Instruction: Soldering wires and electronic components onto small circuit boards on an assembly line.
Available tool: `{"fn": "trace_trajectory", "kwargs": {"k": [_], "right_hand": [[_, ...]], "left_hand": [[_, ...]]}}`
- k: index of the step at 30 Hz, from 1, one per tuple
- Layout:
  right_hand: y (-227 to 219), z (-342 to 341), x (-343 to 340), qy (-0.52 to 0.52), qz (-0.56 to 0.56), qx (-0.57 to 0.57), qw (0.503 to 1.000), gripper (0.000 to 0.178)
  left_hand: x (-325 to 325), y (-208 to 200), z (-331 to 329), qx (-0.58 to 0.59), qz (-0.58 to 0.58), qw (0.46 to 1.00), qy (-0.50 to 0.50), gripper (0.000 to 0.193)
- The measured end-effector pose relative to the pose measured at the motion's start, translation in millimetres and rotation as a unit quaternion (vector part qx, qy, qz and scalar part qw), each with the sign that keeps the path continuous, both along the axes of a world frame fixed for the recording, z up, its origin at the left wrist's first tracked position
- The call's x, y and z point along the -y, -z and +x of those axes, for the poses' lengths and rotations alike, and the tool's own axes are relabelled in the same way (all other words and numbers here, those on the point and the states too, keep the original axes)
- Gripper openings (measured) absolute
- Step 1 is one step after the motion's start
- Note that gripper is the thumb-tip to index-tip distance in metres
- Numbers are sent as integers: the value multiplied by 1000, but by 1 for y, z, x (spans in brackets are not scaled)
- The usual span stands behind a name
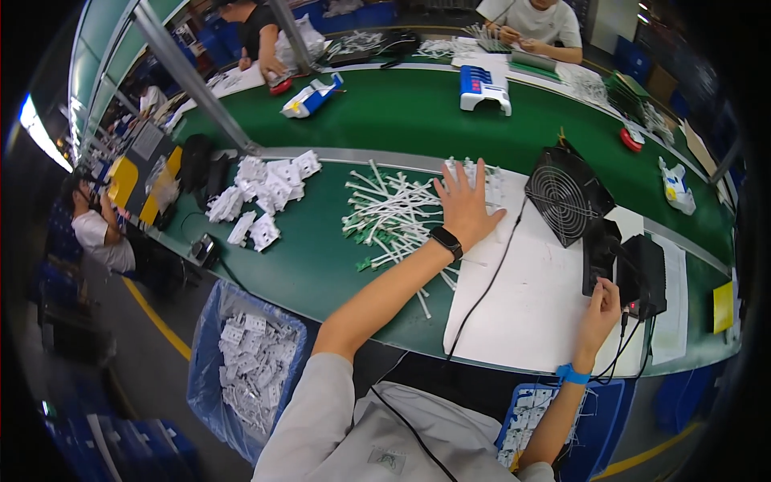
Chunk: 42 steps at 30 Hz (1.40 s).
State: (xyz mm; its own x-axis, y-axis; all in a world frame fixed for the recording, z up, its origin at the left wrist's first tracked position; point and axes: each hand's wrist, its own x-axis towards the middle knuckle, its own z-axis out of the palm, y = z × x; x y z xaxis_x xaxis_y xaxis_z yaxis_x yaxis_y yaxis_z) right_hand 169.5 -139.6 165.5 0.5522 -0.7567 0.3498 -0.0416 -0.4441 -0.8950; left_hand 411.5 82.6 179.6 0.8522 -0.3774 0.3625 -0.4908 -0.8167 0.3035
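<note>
My left hand (468, 210) is spread open, fingers apart, over the far end of a white sheet (522, 297). Beside and partly under its fingers is a row of small white parts (491, 183). Left of that hand lies a loose heap of white cables (393, 213) with small green pieces at their ends. My right hand (599, 313) is closed in a pinch at the near end of a black box-shaped device (601, 253). What its fingertips hold, if anything, is hidden. A black fan with a round grille (556, 198) stands beyond that device.
White plastic parts (269, 189) are piled at the left. A lined bin (297, 337) of similar parts stands below the table edge; a blue crate (614, 418) is at lower right. A black box with cords (646, 273) sits at right. Co-workers sit across the green belt (385, 104).
</note>
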Motion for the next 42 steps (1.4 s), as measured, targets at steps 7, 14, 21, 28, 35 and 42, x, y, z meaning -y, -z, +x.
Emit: {"fn": "trace_trajectory", "kwargs": {"k": [7, 14, 21, 28, 35, 42], "right_hand": [[-23, -15, -20, -116, -17, -44, 992, 13], [-104, 53, -201, -502, -134, -32, 854, 13], [-30, 132, -295, -462, -393, -16, 795, 31], [-24, 146, -301, -460, -441, -2, 771, 11], [-60, 153, -288, -420, -232, 129, 868, 6], [-109, 159, -266, -253, -69, 267, 927, 9]], "left_hand": [[-173, -62, -11, 145, 2, 987, -73, 94], [-370, -6, -24, 85, 39, 944, -315, 74], [-345, 6, -70, 28, -6, 976, -218, 64], [-341, 3, -81, 30, -99, 980, -168, 74], [-344, -9, -68, -48, -148, 977, -145, 89], [-337, -17, -57, -2, -107, 983, -152, 90]]}}
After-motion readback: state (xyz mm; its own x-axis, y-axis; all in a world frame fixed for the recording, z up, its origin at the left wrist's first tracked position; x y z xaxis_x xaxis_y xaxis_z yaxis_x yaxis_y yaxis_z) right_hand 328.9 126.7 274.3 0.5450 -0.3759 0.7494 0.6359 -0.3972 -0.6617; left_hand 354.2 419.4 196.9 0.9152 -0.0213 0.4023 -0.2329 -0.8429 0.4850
